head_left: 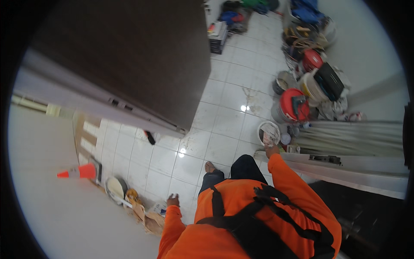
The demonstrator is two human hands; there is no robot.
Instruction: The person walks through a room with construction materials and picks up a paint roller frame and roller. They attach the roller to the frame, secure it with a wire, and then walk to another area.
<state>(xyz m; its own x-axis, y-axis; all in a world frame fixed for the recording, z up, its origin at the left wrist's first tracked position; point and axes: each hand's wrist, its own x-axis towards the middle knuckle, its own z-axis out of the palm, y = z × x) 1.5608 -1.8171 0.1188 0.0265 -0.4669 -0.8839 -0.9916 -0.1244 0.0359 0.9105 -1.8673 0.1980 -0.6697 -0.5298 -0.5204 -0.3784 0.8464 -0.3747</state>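
My right hand [271, 150] is closed at the near rim of a small white bucket [259, 134], at the end of my stretched orange sleeve. A crumpled, pale printed wrapper or cloth [270, 133] sits inside the bucket. How my fingers grip the rim is partly hidden. My left hand [173, 200] hangs low at my left side with its fingers apart and nothing in it. Nearest to it are a whitish bag [158, 209] and torn brown paper [154, 222] along the wall.
A dark door [129, 56] stands ajar at the left. Along the right wall are a red-lidded bucket [294, 105], a grey bucket [284, 82] and a black case [329, 81]. An orange cone [86, 171] and a round tub [116, 188] are at the left. White tiles [220, 116] cover the floor.
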